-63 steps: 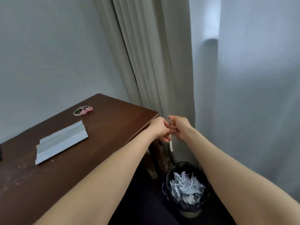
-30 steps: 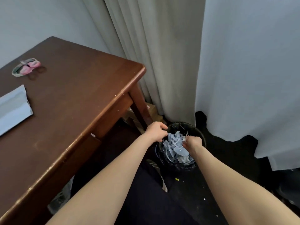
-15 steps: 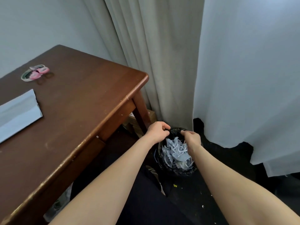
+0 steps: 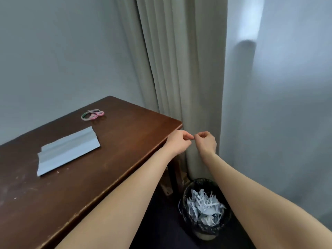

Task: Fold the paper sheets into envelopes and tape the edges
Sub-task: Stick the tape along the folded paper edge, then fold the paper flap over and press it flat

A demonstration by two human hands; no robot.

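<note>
Hands meet in the air just past the right corner of the desk, in front of the beige curtain. The left hand is curled, thumb and forefinger pinched together; the right hand is curled the same way, and the fingertips of the two hands nearly touch. Whether either grip grasps anything cannot be told: whatever might lie between the fingertips is too small to see. Both bare forearms reach up from the bottom edge of the view.

On the dark wooden desk lies a folded paper sheet, pale grey, flat, its long side running diagonally, well apart from both hands. Farther back, near the wall, a pair of pink-handled scissors rests touching a ring-shaped roll of tape.

Below the hands, on the dark floor beside the desk leg, stands a black bin filled with white paper scraps. A pale sheer curtain hangs to the right of the beige one.
</note>
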